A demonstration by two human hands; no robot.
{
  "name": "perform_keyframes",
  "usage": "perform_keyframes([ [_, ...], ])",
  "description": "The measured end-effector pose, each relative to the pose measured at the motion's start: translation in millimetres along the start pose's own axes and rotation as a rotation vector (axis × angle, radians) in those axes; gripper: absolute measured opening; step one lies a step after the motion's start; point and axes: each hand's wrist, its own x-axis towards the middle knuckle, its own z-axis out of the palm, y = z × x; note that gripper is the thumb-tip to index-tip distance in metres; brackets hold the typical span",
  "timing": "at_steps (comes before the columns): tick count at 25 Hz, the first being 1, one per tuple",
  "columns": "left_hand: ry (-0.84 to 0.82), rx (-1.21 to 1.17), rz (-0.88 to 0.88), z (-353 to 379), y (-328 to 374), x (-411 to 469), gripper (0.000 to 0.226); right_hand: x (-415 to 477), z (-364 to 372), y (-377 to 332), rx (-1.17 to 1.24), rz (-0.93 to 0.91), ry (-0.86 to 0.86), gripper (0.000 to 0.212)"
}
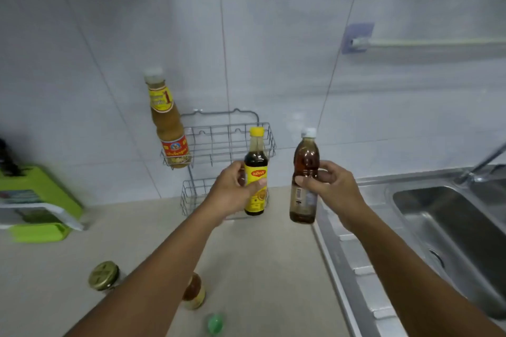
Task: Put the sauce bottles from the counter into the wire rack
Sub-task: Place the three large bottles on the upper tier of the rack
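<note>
A two-tier wire rack (219, 142) hangs on the tiled wall above the counter. A tall orange sauce bottle (167, 123) with a white cap stands in the left end of its upper tier. My left hand (235, 189) grips a dark sauce bottle (256, 161) with a yellow cap and yellow label, held upright in front of the rack's right side. My right hand (331, 186) holds a brown bottle (305, 172) with a white cap, upright, to the right of the rack and above the counter edge.
On the beige counter (260, 254) near me stand a jar with a gold lid (104, 275), a small amber bottle (194, 291) partly behind my left forearm, and a green cap (215, 323). A green holder (41, 202) sits at the left. A steel sink (449, 232) with a tap (482, 164) lies at the right.
</note>
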Motion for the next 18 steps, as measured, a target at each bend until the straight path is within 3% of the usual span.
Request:
perform_keyframes([
  [4, 0.145, 0.149, 0.270, -61, 77, 6, 0.048, 19, 18, -89, 0.088, -0.159, -0.087, 0.039],
  [8, 0.329, 0.286, 0.397, -95, 104, 24, 0.061, 52, 49, -123, 0.061, -0.264, -0.119, 0.045],
  [12, 0.391, 0.352, 0.400, -102, 93, 38, 0.061, 81, 87, -124, -0.008, -0.289, -0.122, 0.057],
  [18, 0.342, 0.413, 0.286, -93, 64, 45, 0.064, 102, 120, -107, -0.113, -0.238, -0.179, 0.059],
])
